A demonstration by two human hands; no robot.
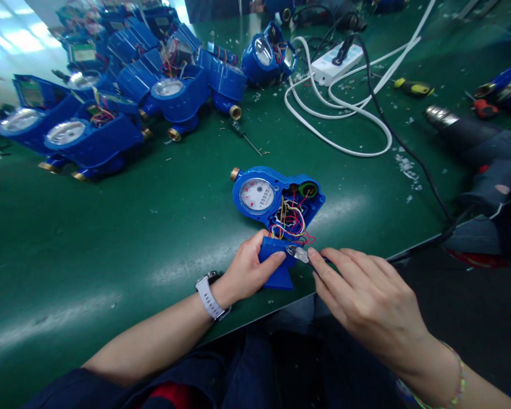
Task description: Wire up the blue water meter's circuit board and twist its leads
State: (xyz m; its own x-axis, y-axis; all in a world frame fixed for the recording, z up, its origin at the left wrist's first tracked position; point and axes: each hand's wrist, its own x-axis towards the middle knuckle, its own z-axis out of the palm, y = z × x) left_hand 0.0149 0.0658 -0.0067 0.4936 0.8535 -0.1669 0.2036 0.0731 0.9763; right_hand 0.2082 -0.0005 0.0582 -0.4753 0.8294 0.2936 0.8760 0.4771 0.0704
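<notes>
A blue water meter [276,199] lies open near the front edge of the green table [111,238], its white dial up and a tangle of coloured wires [292,221] spilling from its housing. My left hand [249,270], a white watch on the wrist, grips the meter's blue lid [275,267] at the table edge. My right hand [366,301] holds small metal-tipped cutters [300,254], their tip pointing at the wires by the lid. Fingers of both hands are closed around what they hold.
Several more open blue meters [123,85] crowd the far left. A white power strip [336,59] with looped white cable [344,113] lies far centre. A dark heat gun [477,142] rests at right, screwdrivers [413,87] beyond it. A small screwdriver [247,136] lies mid-table.
</notes>
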